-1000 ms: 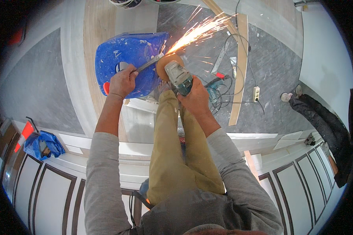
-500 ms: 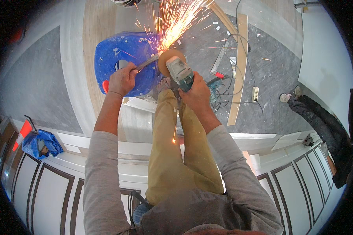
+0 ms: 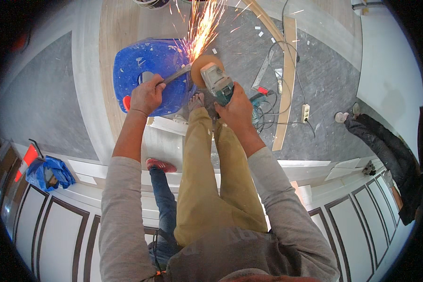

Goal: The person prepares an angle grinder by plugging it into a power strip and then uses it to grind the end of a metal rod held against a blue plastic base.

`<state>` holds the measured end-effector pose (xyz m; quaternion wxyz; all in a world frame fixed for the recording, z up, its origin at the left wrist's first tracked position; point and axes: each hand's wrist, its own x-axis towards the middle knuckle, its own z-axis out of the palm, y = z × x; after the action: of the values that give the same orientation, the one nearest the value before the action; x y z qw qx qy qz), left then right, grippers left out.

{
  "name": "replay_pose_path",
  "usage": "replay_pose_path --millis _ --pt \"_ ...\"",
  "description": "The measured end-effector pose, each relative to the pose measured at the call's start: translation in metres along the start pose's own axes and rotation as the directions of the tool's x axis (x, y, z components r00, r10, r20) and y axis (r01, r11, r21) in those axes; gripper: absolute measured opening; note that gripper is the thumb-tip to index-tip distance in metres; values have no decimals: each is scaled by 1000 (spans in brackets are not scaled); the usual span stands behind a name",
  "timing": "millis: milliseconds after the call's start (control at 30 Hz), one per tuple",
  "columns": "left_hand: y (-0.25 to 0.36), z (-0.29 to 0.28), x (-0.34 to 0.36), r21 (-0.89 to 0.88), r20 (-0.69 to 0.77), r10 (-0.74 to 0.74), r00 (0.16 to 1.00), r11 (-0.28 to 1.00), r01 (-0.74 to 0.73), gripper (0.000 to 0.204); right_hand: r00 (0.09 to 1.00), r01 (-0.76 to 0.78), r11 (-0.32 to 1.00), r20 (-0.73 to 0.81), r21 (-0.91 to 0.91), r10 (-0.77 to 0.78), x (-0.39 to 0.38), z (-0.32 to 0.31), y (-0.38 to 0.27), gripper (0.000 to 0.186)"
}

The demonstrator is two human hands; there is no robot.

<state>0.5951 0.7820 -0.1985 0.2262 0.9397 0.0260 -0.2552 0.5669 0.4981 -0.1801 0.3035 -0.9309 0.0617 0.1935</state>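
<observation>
My left hand (image 3: 147, 96) is closed around one end of a narrow metal bar (image 3: 177, 74). It works over a blue plastic piece (image 3: 127, 66) with rounded corners and a hole. In my right hand (image 3: 236, 109) is an angle grinder (image 3: 217, 82), gripped by its body. Its brown disc (image 3: 203, 70) meets the bar's far end, and sparks (image 3: 204, 30) spray up and away from there. Just below the disc is a bare foot (image 3: 196, 100). My right fingers are partly hidden by the grinder.
Right of the grinder lie a long wooden board (image 3: 286, 94), a metal square (image 3: 263, 70), tangled cables and a socket strip (image 3: 305, 113). A teal power tool (image 3: 257, 113) sits beside my right hand. Another person's legs (image 3: 380, 141) are at far right; a red shoe (image 3: 160, 165) is at lower left.
A person's leg with a red shoe has come in beside my left leg. The spark spray is narrower and more upright. The grinder has shifted slightly right, still against the bar.
</observation>
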Motion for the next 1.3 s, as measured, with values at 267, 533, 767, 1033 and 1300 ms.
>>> replay_pose_path --millis 267,533,767,1033,1300 --pt "-4 2 0 -31 -21 16 1000 999 -16 14 997 -16 999 82 28 14 -8 3 9 77" --pt "-8 4 1 -23 -21 27 999 999 -27 13 993 -16 999 122 49 10 0 -5 -4 72" --pt "-8 5 0 -19 -32 9 999 1000 -9 12 993 5 999 117 51 -11 0 -6 -4 70" --pt "-2 2 1 -7 -1 -1 1000 1000 1 14 990 -39 999 140 27 34 -2 -9 -5 69" --pt "2 -1 -1 -5 -3 0 1000 1000 0 14 982 -90 996 170 24 85 11 -16 -13 70"
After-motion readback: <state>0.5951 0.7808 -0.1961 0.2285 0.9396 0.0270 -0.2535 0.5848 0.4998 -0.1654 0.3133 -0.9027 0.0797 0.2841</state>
